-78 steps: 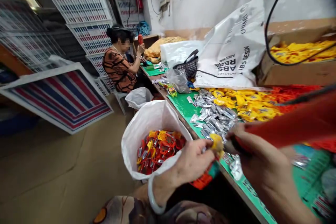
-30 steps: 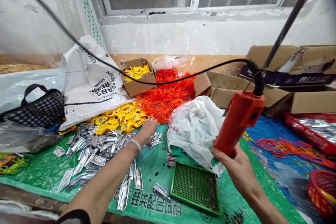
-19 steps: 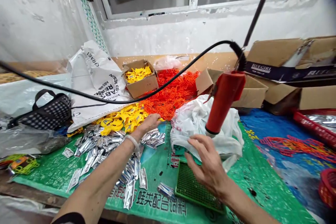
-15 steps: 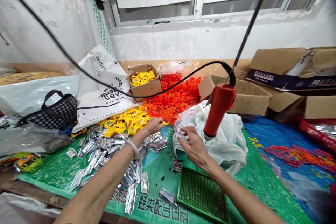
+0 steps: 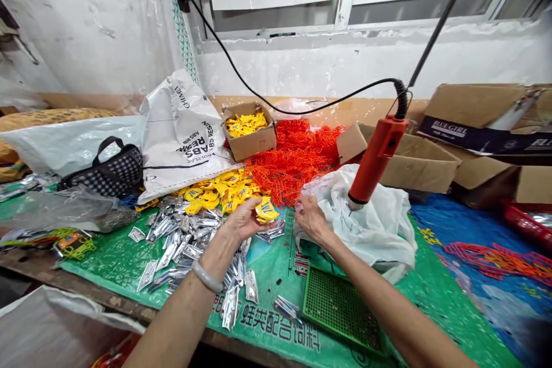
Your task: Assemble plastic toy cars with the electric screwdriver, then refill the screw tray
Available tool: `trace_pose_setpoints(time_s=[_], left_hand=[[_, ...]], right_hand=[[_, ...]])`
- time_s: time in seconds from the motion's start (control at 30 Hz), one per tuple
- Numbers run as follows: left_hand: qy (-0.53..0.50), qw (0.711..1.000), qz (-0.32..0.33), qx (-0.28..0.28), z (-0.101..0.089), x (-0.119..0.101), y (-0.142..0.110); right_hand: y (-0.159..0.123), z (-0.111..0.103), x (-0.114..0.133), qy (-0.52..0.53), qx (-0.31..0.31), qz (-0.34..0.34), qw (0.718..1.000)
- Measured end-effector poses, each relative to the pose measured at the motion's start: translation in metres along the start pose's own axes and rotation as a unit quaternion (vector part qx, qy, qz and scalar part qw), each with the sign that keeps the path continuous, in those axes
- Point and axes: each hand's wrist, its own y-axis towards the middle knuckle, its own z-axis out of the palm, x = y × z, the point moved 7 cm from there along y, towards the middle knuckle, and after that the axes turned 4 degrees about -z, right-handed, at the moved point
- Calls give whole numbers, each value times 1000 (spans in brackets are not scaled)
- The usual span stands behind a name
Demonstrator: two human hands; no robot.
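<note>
My left hand [image 5: 242, 220] holds a yellow plastic piece [image 5: 266, 210] with a dark printed mark, its palm turned partly up. My right hand [image 5: 311, 217] is closed, fingertips together at the left edge of a white plastic bag [image 5: 394, 224]; what they grip is hidden. Just beyond both hands lies a heap of orange-red plastic parts [image 5: 282, 169]. More yellow pieces [image 5: 207, 195] are piled behind my left hand, with shiny metal plates [image 5: 176, 236] spread in front of them. A red electric screwdriver [image 5: 376, 161] hangs tip down to the right of my right hand.
A small carton [image 5: 254, 145] of yellow pieces stands at the back. A green mesh tray [image 5: 340, 307] lies near the front edge. Larger cardboard boxes [image 5: 420, 169] are at the right. A white printed sack [image 5: 181, 149] and a checked pouch [image 5: 112, 169] are at the left.
My left hand has turned and lifted a yellow piece into clearer view. My right hand's fingers have closed and moved slightly left relative to the bag. The view has shifted; the screwdriver hangs more tilted.
</note>
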Motion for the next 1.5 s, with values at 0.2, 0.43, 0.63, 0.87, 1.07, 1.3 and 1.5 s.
trace_pose_setpoints(time_s=[0.2,0.43,0.63,0.87,1.07,1.3,1.5], left_hand=[[-112,994,7,6,-6,34,-56],[-120,993,7,-7,-11,86,-87],[45,997,60,-12,-12,92,-85],[232,949,177,-120,-8,63,-54],[362,880,249,-183,-8,29,-23],[344,893,229,-178,-18,32,-21],[144,974,159,-77,1,49,-49]], right_hand=[[6,12,23,-38,33,-5,999],[32,45,32,33,85,71,993],[49,48,17,211,86,149,962],[56,15,-8,398,0,192,897],[45,8,-11,422,0,172,890],[19,-9,-12,333,13,61,941],[-61,-23,24,181,67,-172,966]])
